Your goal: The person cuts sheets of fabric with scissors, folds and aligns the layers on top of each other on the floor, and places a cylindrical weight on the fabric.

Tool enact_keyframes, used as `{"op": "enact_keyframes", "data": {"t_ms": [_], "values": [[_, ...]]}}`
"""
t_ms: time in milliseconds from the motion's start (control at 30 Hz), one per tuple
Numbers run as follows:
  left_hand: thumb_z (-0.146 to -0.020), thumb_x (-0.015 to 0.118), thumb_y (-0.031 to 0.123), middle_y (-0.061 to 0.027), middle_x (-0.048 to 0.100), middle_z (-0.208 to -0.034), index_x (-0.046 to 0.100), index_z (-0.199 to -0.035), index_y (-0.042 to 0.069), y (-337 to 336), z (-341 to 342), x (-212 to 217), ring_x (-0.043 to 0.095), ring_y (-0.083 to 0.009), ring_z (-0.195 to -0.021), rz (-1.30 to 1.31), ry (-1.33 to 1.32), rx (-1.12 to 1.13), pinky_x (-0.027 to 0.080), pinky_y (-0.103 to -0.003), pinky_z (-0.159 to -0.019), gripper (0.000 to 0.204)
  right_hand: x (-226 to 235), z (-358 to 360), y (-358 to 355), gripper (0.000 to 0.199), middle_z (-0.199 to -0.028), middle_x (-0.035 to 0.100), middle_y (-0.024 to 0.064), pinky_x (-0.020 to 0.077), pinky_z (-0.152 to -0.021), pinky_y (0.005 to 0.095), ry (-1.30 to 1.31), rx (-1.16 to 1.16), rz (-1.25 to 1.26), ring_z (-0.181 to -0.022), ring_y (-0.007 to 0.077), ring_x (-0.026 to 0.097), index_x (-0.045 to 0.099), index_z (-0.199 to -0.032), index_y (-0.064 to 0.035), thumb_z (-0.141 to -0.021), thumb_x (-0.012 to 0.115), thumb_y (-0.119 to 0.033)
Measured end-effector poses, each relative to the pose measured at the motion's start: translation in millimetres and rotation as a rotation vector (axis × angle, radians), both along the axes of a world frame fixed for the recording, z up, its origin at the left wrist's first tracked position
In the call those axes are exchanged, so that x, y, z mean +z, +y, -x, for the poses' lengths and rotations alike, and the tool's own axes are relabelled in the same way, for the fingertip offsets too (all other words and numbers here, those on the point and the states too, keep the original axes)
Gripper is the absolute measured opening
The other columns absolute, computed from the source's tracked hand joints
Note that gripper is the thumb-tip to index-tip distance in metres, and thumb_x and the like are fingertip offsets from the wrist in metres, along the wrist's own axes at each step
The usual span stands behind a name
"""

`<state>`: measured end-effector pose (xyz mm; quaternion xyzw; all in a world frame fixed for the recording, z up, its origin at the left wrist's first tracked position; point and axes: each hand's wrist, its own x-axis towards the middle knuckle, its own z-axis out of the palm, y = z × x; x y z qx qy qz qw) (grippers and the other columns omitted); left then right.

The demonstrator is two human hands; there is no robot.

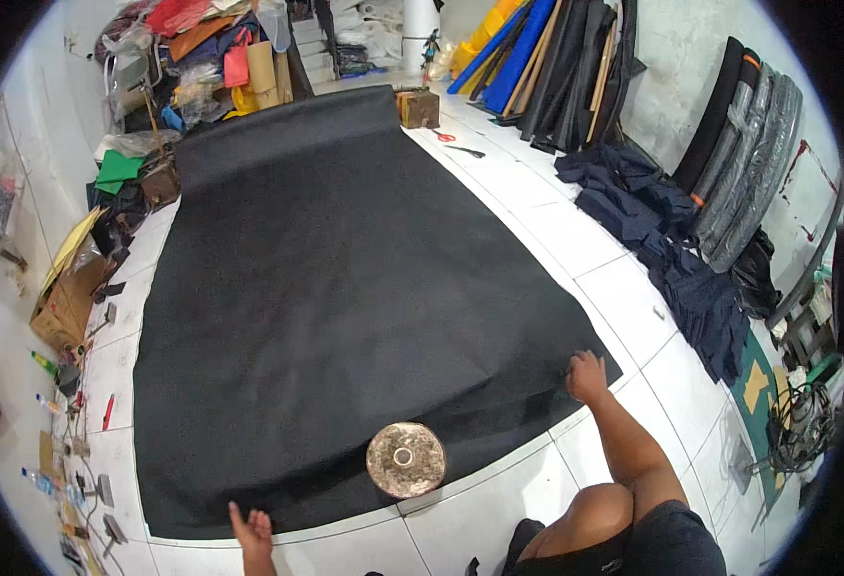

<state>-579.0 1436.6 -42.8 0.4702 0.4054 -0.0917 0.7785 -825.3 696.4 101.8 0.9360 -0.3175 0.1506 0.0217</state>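
Observation:
A large sheet of black fabric (326,288) lies spread over the floor, with a rolled part across its far end. Ripples run along its near edge. On that edge rests a round, worn metal weight (391,472) with a hole in its middle. My left hand (253,528) is at the near edge, left of the weight; its fingers are apart and hold nothing. Close to the near right corner, my right hand (587,377) has its fingers curled onto the fabric, which is raised a little beside it. The fingertips are partly hidden.
White floor tiles (624,288) surround the fabric. Red-handled scissors (444,136) and a brown block (417,108) are by the far right corner. Dark blue cloth (652,230) is heaped at the right, near wrapped rolls (753,163). A red pen-like object (108,412) lies left.

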Motion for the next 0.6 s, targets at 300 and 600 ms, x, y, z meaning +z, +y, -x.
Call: {"op": "enact_keyframes", "data": {"t_ms": [300, 600], "values": [[-0.093, 0.059, 0.048, -0.0073, 0.056, -0.080, 0.050, -0.108, 0.004, -81.8, -27.3, 15.4, 0.058, -0.0207, -0.070, -0.027, 0.026, -0.431, 0.053, -0.031, -0.060, 0.047, 65.0, -114.8, 195.3, 0.053, -0.112, 0.063, 0.0176, 0.0493, -0.087, 0.0463, 0.275, 0.769, -0.630, -0.108, 0.0354, 0.060, 0.057, -0.118, -0.0086, -0.088, 0.058, -0.052], [-0.092, 0.052, 0.060, -0.0079, 0.057, -0.081, 0.054, -0.107, 0.004, -92.3, -22.5, 21.0, 0.059, -0.0225, -0.070, -0.168, 0.014, -0.659, 0.051, -0.038, -0.070, 0.058, 55.4, -137.4, 253.4, 0.045, -0.077, 0.067, 0.0189, 0.0531, -0.069, 0.0470, 0.485, 1.004, -0.430, -0.076, 0.0362, 0.068, 0.051, -0.113, -0.0039, -0.088, 0.058, -0.041]]}}
